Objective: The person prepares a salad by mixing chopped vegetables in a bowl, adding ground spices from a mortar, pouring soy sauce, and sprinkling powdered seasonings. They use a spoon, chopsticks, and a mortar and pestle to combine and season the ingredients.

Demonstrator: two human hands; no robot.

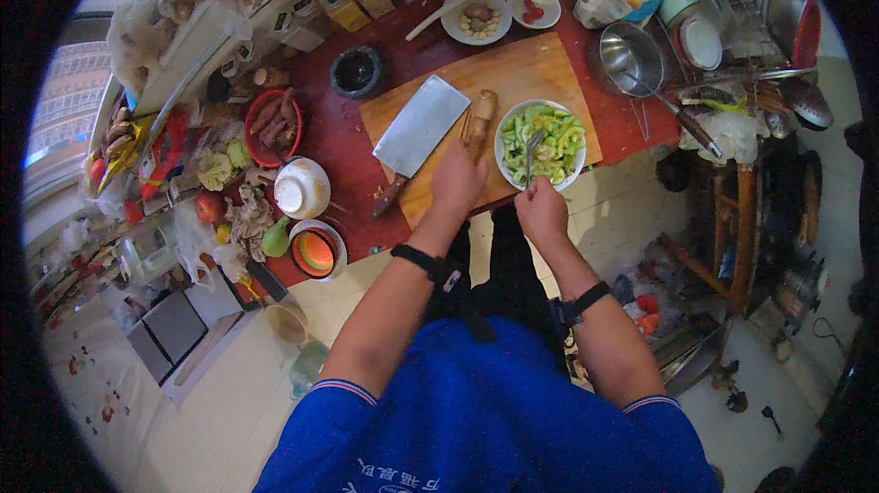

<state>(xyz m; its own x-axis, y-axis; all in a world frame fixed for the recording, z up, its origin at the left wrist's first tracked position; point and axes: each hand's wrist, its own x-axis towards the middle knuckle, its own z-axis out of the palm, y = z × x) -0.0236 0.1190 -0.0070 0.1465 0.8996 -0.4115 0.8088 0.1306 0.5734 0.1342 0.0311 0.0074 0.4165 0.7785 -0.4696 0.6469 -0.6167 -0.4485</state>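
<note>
My right hand (542, 210) grips the handle of a metal utensil (529, 165), whose head rests among chopped green vegetables (553, 128) that look like cucumber. They fill a white bowl (505, 169) at the right of a wooden cutting board (549, 67). Over the board's front part is my left hand (456, 180), its fingers at the lower end of a wooden pestle (485, 106) and thin brown sticks (466, 128). Whether it grips them is hidden. Left of that hand lies a cleaver (424, 123), its dark handle pointing toward me.
Behind the board stand a stone mortar (356, 71), a plate of garlic (450, 31) and a small bowl with red pieces (548, 0). A saucepan (621, 53) sits at right, its handle jutting past the edge. Leftward are a red basket (248, 123) of tubers and an upturned white bowl (302, 187).
</note>
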